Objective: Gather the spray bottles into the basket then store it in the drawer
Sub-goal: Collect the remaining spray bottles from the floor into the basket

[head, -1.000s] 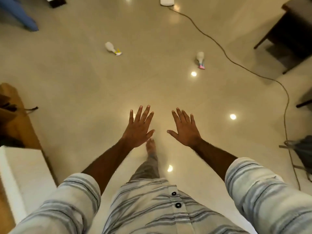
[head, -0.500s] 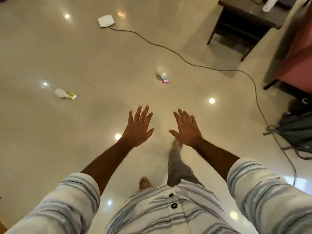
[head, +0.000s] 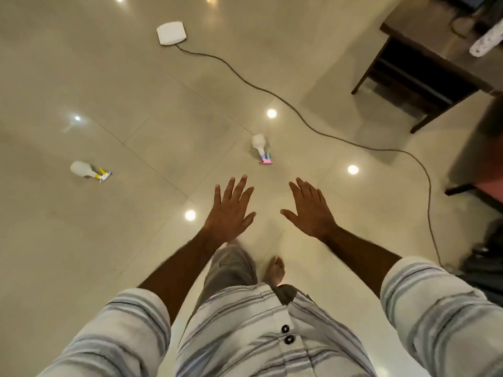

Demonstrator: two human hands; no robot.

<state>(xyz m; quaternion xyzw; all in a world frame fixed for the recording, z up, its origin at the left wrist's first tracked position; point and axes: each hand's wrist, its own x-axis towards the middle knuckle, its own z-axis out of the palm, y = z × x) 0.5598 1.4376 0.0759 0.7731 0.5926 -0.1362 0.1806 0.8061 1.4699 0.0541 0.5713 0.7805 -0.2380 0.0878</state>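
Observation:
Two white spray bottles lie on their sides on the glossy tiled floor. The one with a pink and blue nozzle [head: 260, 148] is just ahead of my hands. The other, with a yellow nozzle [head: 88, 171], lies farther left. My left hand [head: 231, 210] and my right hand [head: 310, 210] are held out flat, palms down, fingers spread, holding nothing. Both hover above the floor, short of the pink-nozzle bottle. No basket or drawer is in view.
A dark cable [head: 313, 123] runs from a white box [head: 171, 33] on the floor, curving across to the right side. A dark low table [head: 424, 74] stands at the upper right. A dark bag [head: 487, 257] sits at the right edge. My bare feet are below.
I have walked forward and turned; the pink-nozzle bottle is now closer to my hands, and the yellow-nozzle bottle has shifted left. Both hands stay spread and empty.

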